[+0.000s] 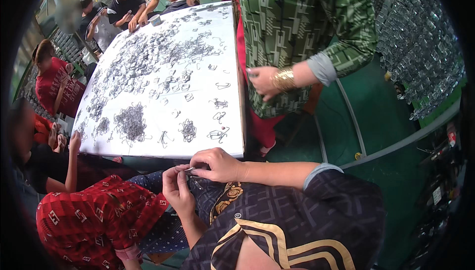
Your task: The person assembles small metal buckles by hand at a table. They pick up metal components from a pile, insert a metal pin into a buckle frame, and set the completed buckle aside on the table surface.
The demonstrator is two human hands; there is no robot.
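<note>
Pinch: the left hand point(178, 188) and the right hand point(216, 165) are meeting at the fingertips, both closing down to a narrow gap on one small greyish piece point(190, 169).
Piece: it is sitting between the fingertips, above the lap and just off the near edge of the table point(232, 146); the fingers are hiding most of it, so I'm not making out its shape.
Fingerwork: to my eye the two hands are fitting or adjusting the piece, though I cannot tell which.
Next move: I'm judging that it is calling for a light, steady pinch from one hand while the other is turning or pressing.
Heaps: a big dark heap point(130, 123) and a smaller heap point(188, 130) of thin, tangled bits are lying on the white top near the hands.
Far spread: many more dark bits point(168, 52) are covering the table beyond.
Company: a co-worker in green point(292, 27) is standing at the right side, and a neighbour in red check point(94, 215) is leaning in at the left.
</note>
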